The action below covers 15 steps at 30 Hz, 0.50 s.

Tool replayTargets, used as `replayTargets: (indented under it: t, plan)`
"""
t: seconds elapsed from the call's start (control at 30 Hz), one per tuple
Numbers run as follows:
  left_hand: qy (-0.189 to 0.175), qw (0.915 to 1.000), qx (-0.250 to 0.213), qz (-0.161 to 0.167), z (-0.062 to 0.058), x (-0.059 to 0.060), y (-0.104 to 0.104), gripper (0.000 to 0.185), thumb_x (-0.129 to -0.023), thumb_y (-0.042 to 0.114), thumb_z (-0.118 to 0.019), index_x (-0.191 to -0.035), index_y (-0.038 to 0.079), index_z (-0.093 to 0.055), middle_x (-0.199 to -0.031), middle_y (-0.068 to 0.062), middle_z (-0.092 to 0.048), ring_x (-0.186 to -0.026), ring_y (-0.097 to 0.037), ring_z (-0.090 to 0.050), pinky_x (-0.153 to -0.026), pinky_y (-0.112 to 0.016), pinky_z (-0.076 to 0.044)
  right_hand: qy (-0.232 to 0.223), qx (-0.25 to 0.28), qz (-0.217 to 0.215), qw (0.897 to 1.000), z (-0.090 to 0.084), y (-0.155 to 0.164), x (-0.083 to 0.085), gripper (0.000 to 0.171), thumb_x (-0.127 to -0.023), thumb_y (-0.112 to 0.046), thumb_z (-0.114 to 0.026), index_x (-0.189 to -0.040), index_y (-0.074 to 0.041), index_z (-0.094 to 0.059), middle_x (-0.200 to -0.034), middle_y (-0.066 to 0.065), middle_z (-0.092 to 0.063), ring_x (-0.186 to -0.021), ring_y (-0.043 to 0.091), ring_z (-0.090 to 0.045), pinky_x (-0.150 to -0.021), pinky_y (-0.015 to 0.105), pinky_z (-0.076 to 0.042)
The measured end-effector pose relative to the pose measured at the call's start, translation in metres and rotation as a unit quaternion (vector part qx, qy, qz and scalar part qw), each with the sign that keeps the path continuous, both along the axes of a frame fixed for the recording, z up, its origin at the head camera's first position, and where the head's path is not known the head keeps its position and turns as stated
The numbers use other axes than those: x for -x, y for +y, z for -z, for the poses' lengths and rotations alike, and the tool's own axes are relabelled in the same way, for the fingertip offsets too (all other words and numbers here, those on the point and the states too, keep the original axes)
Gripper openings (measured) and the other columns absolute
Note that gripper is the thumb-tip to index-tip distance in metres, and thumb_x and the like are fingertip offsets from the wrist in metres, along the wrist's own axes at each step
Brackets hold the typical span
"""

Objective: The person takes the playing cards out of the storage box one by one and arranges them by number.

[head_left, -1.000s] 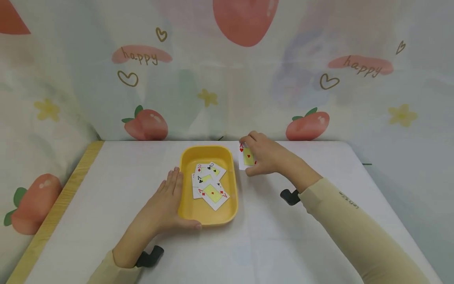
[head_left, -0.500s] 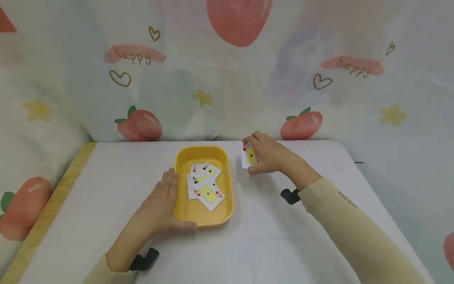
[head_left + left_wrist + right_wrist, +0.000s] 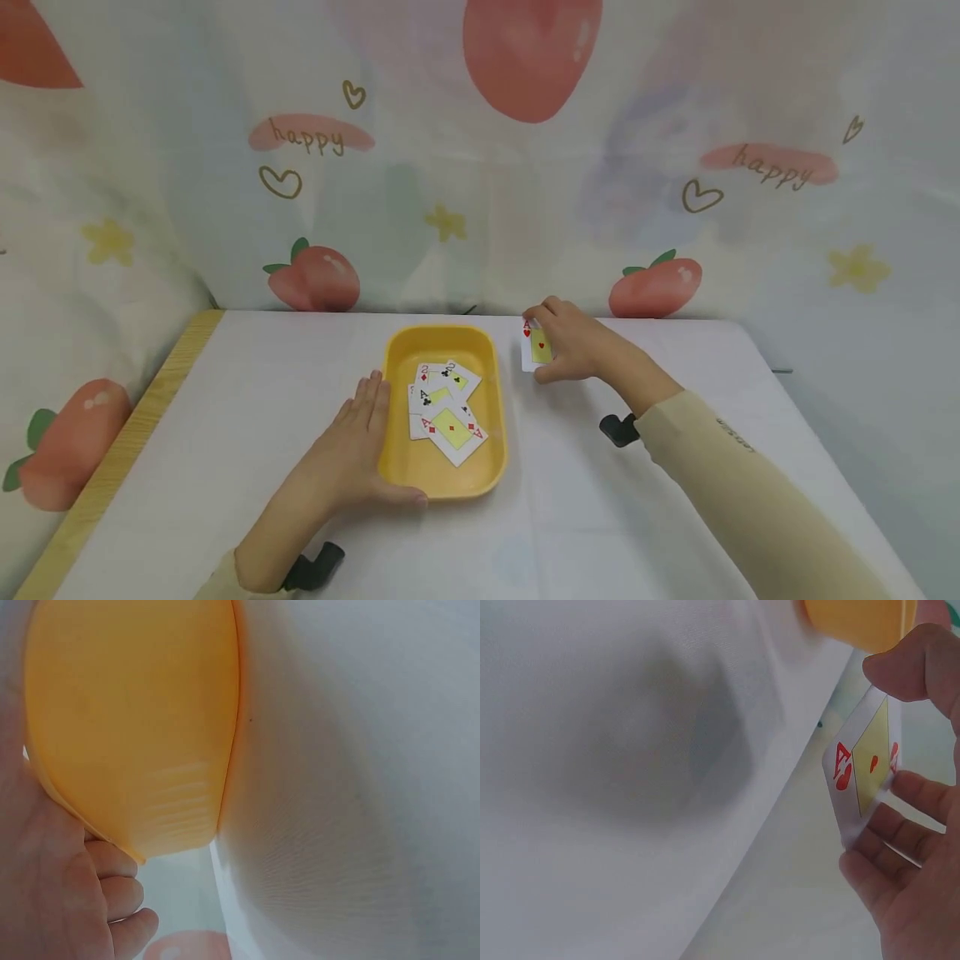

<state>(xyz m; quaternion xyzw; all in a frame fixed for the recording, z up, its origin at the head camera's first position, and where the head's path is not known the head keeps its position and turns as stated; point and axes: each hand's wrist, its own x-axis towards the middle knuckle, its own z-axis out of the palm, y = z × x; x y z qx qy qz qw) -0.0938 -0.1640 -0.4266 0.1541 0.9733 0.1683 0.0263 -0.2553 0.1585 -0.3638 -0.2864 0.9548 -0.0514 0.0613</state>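
A yellow tray (image 3: 442, 482) stands near the middle of the table in the head view, with several playing cards (image 3: 452, 427) overlapping inside it. An ace of diamonds lies on top, nearest me. My left hand (image 3: 348, 454) rests against the tray's left side with its fingers straight, the thumb along the near edge. In the left wrist view the tray's outer wall (image 3: 135, 712) fills the upper left beside the palm. To the tray's right, my right hand (image 3: 577, 342) holds an ace of hearts (image 3: 870, 761) by its edges between thumb and fingers, face visible.
A white cloth covers the table (image 3: 600, 517), and a wooden strip (image 3: 123, 450) shows along its left edge. Directly behind the table hangs a printed backdrop (image 3: 525, 200) with fruit, hearts and lettering. Dark wrist mounts (image 3: 315, 567) stick out from both wrists.
The right hand and the ace of hearts have shifted slightly right, away from the tray. The left hand keeps its place at the tray. The head view has swayed a little.
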Motion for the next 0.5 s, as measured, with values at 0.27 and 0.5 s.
replayTargets:
  t: [0.27, 0.5]
  plan:
    - [-0.003, 1.0, 0.007, -0.002, -0.001, -0.002, -0.004, 0.152, -0.054, 0.091, -0.067, -0.158, -0.003, -0.008, -0.167, -0.018, -0.001, -0.154, -0.034, -0.005, -0.123, -0.051, -0.02, -0.019, -0.004, 0.014, 1.0, 0.007, -0.001, 0.011, 0.083, -0.07, -0.036, -0.077, -0.142, -0.008, -0.047, -0.13, 0.01, -0.048, -0.109, 0.026, -0.046, -0.085, 0.036, -0.048]
    - [-0.004, 1.0, -0.006, -0.002, -0.001, -0.001, 0.0, 0.152, -0.054, 0.086, -0.073, -0.158, -0.004, -0.008, -0.167, -0.02, -0.002, -0.154, -0.036, -0.007, -0.122, -0.053, -0.022, -0.033, -0.013, 0.015, 0.999, 0.009, 0.009, 0.013, 0.078, -0.071, -0.034, -0.078, -0.139, -0.007, -0.05, -0.126, 0.01, -0.051, -0.102, 0.025, -0.049, -0.083, 0.034, -0.048]
